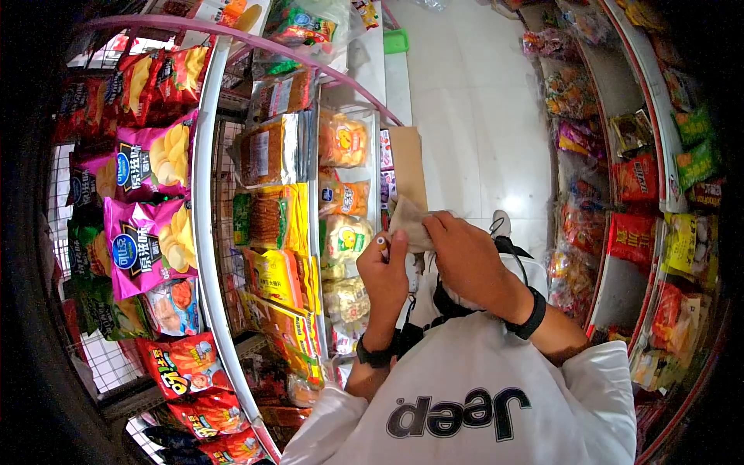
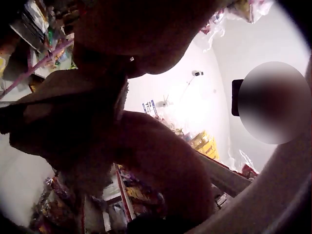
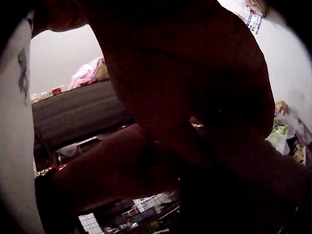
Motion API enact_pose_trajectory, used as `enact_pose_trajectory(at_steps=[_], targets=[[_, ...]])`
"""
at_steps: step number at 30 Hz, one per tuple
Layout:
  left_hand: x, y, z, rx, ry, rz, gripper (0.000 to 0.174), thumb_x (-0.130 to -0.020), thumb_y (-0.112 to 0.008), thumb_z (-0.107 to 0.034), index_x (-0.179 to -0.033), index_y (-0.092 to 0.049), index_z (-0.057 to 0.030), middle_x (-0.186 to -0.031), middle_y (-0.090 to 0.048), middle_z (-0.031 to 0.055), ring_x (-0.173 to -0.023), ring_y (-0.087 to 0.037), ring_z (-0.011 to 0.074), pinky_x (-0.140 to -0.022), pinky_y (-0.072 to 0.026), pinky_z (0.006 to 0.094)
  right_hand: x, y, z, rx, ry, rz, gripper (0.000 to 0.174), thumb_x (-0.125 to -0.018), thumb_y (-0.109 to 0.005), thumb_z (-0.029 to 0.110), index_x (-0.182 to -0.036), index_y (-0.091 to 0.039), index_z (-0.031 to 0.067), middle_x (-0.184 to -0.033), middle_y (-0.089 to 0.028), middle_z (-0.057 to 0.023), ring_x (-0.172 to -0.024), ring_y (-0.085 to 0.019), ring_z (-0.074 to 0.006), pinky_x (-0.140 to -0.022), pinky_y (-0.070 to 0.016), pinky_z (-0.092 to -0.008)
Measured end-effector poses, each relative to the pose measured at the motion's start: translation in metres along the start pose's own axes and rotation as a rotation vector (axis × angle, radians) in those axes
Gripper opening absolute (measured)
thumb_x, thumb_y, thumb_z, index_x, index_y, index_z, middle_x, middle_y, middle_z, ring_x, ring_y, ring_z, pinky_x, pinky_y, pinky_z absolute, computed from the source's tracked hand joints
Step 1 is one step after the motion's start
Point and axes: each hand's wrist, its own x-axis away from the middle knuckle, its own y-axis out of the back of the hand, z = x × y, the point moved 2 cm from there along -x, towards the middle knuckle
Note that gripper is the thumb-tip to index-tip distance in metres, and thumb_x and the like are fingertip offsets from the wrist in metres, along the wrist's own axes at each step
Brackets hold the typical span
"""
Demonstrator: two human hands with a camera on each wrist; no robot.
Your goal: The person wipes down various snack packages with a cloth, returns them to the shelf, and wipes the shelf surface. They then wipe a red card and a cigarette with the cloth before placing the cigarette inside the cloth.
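In the head view, a greyish-beige cloth (image 1: 408,222) is bunched between the two hands, in front of the chest. My left hand (image 1: 385,275) grips its near left side, thumb up along it. A small, slim thing with a round whitish end (image 1: 381,242) pokes out of the same fist; its kind is hidden by the fingers. From the right, my right hand (image 1: 474,260) reaches over and pinches the cloth with bent fingers. Both wrist views are very dark; the cloth (image 2: 58,122) is a dim folded shape in the left wrist view.
Shelves of snack bags stand at the left, with purple chip bags (image 1: 151,240) and yellow packets (image 1: 275,279). A cardboard box (image 1: 408,167) sits just beyond the hands. Another packed shelf (image 1: 577,155) lines the right, across a pale tiled floor (image 1: 480,101).
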Motion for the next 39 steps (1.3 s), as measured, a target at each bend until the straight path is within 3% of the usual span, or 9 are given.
enact_pose_trajectory(at_steps=[6,7,13,16,19,26,29,35,39], targets=[[-0.009,0.003,-0.001,0.245,0.07,-0.136,0.032,-0.09,-0.056,-0.022,-0.065,-0.047,-0.0047,-0.055,-0.041,-0.0058,-0.05,-0.035,0.0027,-0.043,-0.0276,0.0211,-0.001,-0.007,-0.001,0.042,0.079,0.048,0.038,-0.069,-0.06,-0.001,-0.105,-0.05,-0.0027,-0.097,-0.055,-0.0172,-0.087,-0.056,-0.0346,-0.073,-0.0467,-0.0416],[-0.009,0.004,-0.004,0.118,0.034,-0.148,0.033,-0.09,-0.057,-0.023,-0.064,-0.046,-0.0052,-0.056,-0.04,-0.0056,-0.051,-0.035,0.0023,-0.044,-0.028,0.021,-0.003,-0.005,0.001,0.034,0.06,0.153,0.046,-0.068,-0.067,0.004,-0.11,-0.048,-0.0037,-0.101,-0.054,-0.0176,-0.092,-0.054,-0.0346,-0.077,-0.045,-0.0421],[-0.009,0.007,-0.003,-0.016,-0.003,-0.121,0.031,-0.091,-0.054,-0.025,-0.069,-0.052,-0.0036,-0.061,-0.046,-0.0012,-0.057,-0.038,0.0068,-0.051,-0.0307,0.0236,-0.013,0.002,0.015,-0.092,0.094,-0.072,0.059,-0.069,-0.069,0.008,-0.119,-0.041,-0.0042,-0.114,-0.048,-0.0219,-0.1,-0.049,-0.0377,-0.087,-0.0414,-0.0415],[-0.01,0.002,-0.003,0.062,-0.084,-0.067,0.026,-0.091,-0.054,-0.02,-0.079,-0.058,0.0018,-0.062,-0.051,-0.002,-0.058,-0.042,0.0049,-0.049,-0.0354,0.0238,-0.017,-0.003,0.017,-0.185,0.127,-0.078,0.06,-0.069,-0.068,0.006,-0.12,-0.039,-0.0047,-0.115,-0.047,-0.0237,-0.1,-0.049,-0.0398,-0.087,-0.0419,-0.042],[-0.009,-0.005,0.006,0.168,0.02,-0.004,0.025,-0.092,-0.053,-0.02,-0.087,-0.06,0.0032,-0.062,-0.054,0.0021,-0.057,-0.045,0.007,-0.05,-0.0379,0.0261,-0.016,-0.013,0.013,-0.314,0.13,-0.005,0.06,-0.069,-0.067,0.004,-0.121,-0.038,-0.0052,-0.114,-0.048,-0.0248,-0.1,-0.05,-0.0411,-0.086,-0.0427,-0.0427],[-0.008,0.001,-0.007,-0.143,-0.023,-0.024,0.027,-0.093,-0.05,-0.02,-0.078,-0.055,0.0033,-0.057,-0.05,0.0096,-0.051,-0.044,0.0108,-0.046,-0.0351,0.0289,-0.023,-0.013,0.006,-0.314,0.083,0.056,0.057,-0.069,-0.065,0.001,-0.12,-0.041,-0.006,-0.115,-0.049,-0.024,-0.103,-0.049,-0.0399,-0.088,-0.0422,-0.0417],[-0.009,-0.001,-0.005,0.006,-0.071,-0.019,0.028,-0.092,-0.051,-0.018,-0.073,-0.051,0.0028,-0.055,-0.047,0.0114,-0.05,-0.043,0.0141,-0.046,-0.0335,0.0312,-0.025,-0.014,0.007,-0.294,0.158,-0.024,0.058,-0.069,-0.064,0.0,-0.121,-0.042,-0.0057,-0.117,-0.049,-0.0232,-0.105,-0.049,-0.039,-0.09,-0.041,-0.0413],[-0.009,0.0,0.0,-0.168,-0.152,-0.019,0.029,-0.088,-0.055,-0.016,-0.068,-0.045,0.0022,-0.055,-0.043,0.0137,-0.05,-0.042,0.0186,-0.047,-0.032,0.0348,-0.024,-0.015,0.012,-0.318,0.185,-0.06,0.056,-0.069,-0.062,-0.002,-0.121,-0.043,-0.0045,-0.119,-0.05,-0.0225,-0.107,-0.049,-0.0389,-0.091,-0.0412,-0.0417],[-0.008,-0.001,0.001,-0.14,-0.14,-0.078,0.03,-0.088,-0.056,-0.017,-0.068,-0.046,0.0026,-0.056,-0.044,0.0139,-0.051,-0.041,0.0155,-0.047,-0.0324,0.0337,-0.024,-0.018,0.011,-0.33,0.157,-0.05,0.055,-0.068,-0.06,-0.004,-0.12,-0.044,-0.0038,-0.116,-0.051,-0.0233,-0.106,-0.05,-0.0395,-0.09,-0.0425,-0.0426]])
